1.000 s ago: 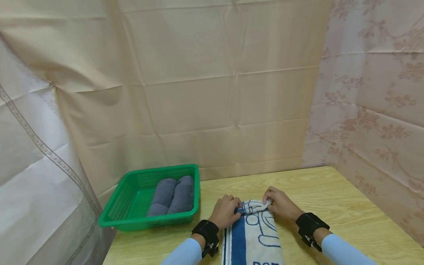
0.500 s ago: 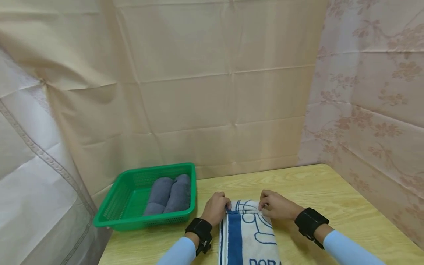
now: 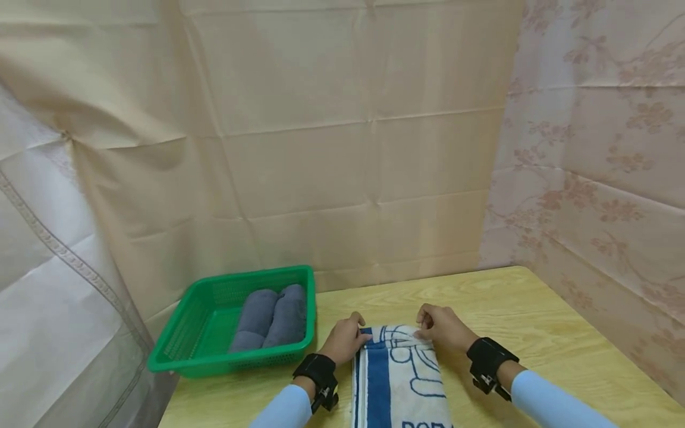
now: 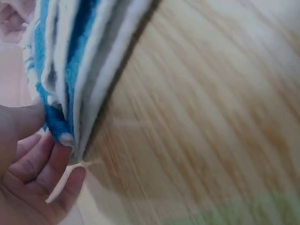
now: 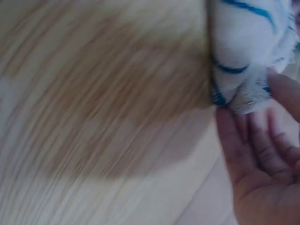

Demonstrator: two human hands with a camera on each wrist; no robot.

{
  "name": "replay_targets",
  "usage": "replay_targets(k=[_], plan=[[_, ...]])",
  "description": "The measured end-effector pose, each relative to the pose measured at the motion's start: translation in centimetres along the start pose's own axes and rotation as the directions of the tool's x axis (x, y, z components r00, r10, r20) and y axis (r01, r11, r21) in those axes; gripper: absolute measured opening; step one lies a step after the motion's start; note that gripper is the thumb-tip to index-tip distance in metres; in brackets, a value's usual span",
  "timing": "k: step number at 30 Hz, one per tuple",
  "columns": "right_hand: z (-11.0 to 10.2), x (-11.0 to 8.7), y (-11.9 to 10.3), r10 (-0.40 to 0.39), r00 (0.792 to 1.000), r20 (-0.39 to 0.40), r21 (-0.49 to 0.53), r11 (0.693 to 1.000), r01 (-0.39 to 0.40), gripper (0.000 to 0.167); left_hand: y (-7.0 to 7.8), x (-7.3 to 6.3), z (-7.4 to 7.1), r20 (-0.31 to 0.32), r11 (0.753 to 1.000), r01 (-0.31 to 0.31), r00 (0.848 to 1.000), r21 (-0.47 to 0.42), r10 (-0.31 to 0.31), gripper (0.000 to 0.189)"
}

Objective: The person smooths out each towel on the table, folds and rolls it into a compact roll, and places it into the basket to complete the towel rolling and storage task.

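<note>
A white towel (image 3: 409, 374) with blue stripes, line drawings and lettering lies folded in a long strip on the table, its near end cut off by the frame. At its far end, the left hand (image 3: 342, 342) pinches the left corner of a small turned-over fold. In the left wrist view, the thumb and fingers of that hand (image 4: 35, 173) hold a blue rolled edge beside the stacked layers. The right hand (image 3: 445, 329) grips the opposite corner. Seen from the right wrist, its thumb lies on the towel (image 5: 239, 42) and its fingers are against the end.
A green plastic basket (image 3: 184, 318) stands left of the towel, with two rolled grey towels (image 3: 289, 315) side by side in its right part. The wooden table (image 3: 535, 333) ends at a beige curtain (image 3: 342, 178) behind and a floral cloth (image 3: 599, 196) on the right.
The far end of the towel has been turned over and looks flatter and neater than before. Both hands have shifted slightly on its corners. The head view has moved a little.
</note>
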State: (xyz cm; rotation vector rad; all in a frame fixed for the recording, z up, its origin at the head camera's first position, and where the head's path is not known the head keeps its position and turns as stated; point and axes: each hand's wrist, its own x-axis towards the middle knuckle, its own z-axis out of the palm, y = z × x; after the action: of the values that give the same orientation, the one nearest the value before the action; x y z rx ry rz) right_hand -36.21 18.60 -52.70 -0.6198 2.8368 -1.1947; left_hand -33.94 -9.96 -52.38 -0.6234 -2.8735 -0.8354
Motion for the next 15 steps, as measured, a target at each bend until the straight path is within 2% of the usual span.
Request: replay_targets(k=[3,7,11,15], plan=[[-0.09,0.25,-0.38,0.109,0.993,0.034,0.049,0.993,-0.111,0.036,-0.03,-0.13,-0.12,-0.003,0.999,0.038,0.999,0.010,-0.038,0.037],[-0.25,0.18,-0.35,0.223,0.973,0.066,0.042,0.973,-0.226,0.047,0.07,-0.10,-0.43,0.000,0.996,0.054,0.999,0.074,-0.054,0.042],[-0.41,0.22,-0.23,0.236,0.967,0.093,0.060,0.968,-0.242,0.049,-0.02,0.14,-0.72,0.044,0.996,0.067,0.997,0.055,-0.069,0.042],[-0.47,0.34,-0.24,0.241,0.962,0.130,0.102,0.962,-0.255,0.043,0.04,0.18,-0.98,0.099,0.998,0.065,0.993,-0.003,-0.064,0.036]])
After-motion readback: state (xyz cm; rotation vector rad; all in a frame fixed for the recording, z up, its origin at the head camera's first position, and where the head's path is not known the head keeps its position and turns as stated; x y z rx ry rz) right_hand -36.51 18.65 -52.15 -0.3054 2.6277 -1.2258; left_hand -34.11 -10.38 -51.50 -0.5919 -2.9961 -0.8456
